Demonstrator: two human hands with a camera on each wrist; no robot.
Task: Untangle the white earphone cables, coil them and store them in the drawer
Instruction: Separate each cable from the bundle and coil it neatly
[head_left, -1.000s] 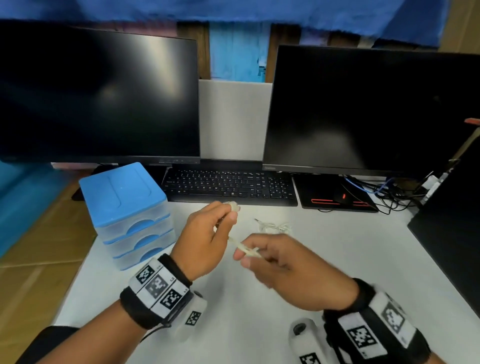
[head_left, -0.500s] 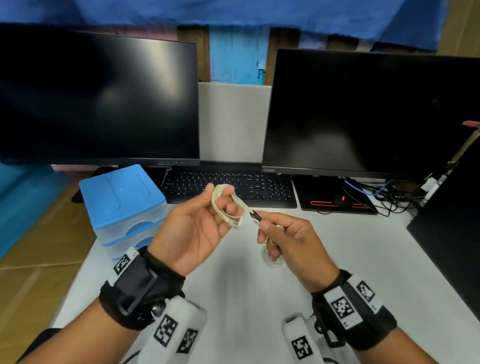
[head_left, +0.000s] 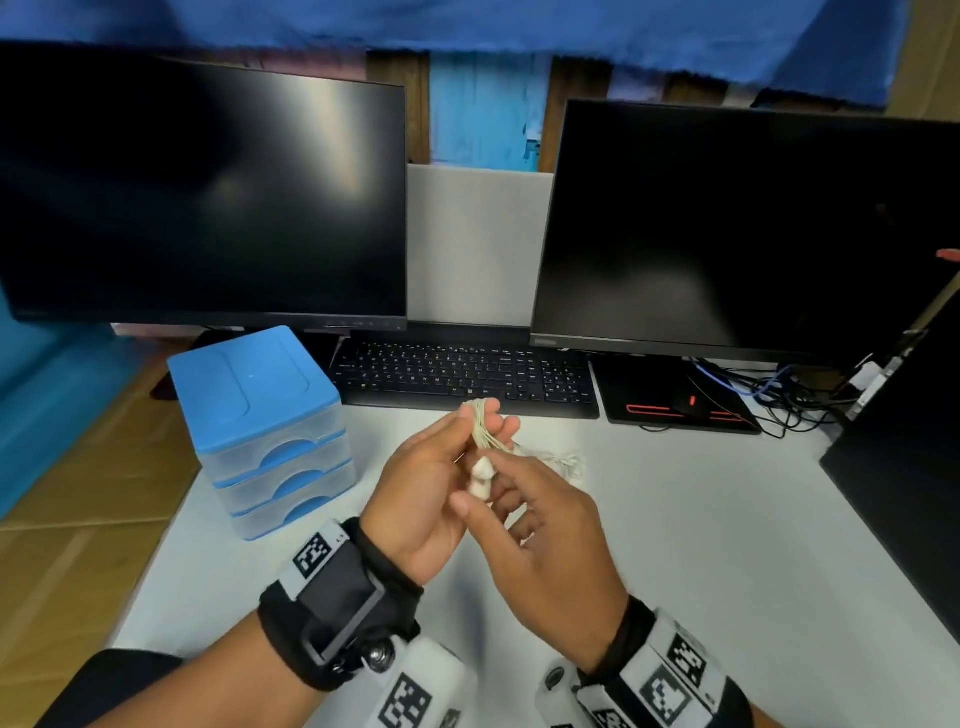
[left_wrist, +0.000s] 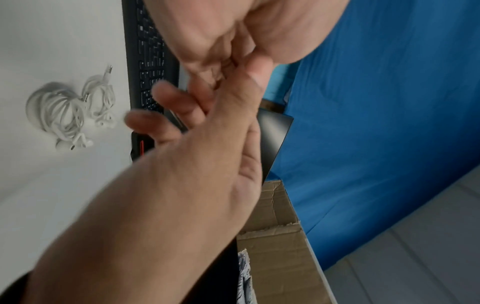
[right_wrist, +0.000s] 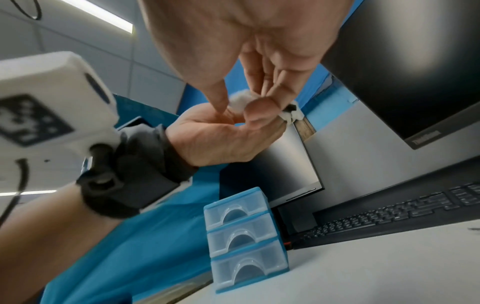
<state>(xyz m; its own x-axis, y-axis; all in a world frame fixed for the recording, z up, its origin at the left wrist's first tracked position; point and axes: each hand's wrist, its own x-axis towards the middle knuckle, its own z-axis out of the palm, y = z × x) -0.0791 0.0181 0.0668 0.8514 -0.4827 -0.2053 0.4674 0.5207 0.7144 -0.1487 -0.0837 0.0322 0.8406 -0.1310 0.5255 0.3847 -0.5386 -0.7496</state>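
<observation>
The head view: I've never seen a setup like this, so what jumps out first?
Two hands meet mid-desk: the left hand holds a coiled white earphone cable while the right hand pinches its lower end. To their left stands a small blue drawer unit, its three drawers shut. Two more coiled earphones lie on the white desk before the keyboard.
</observation>
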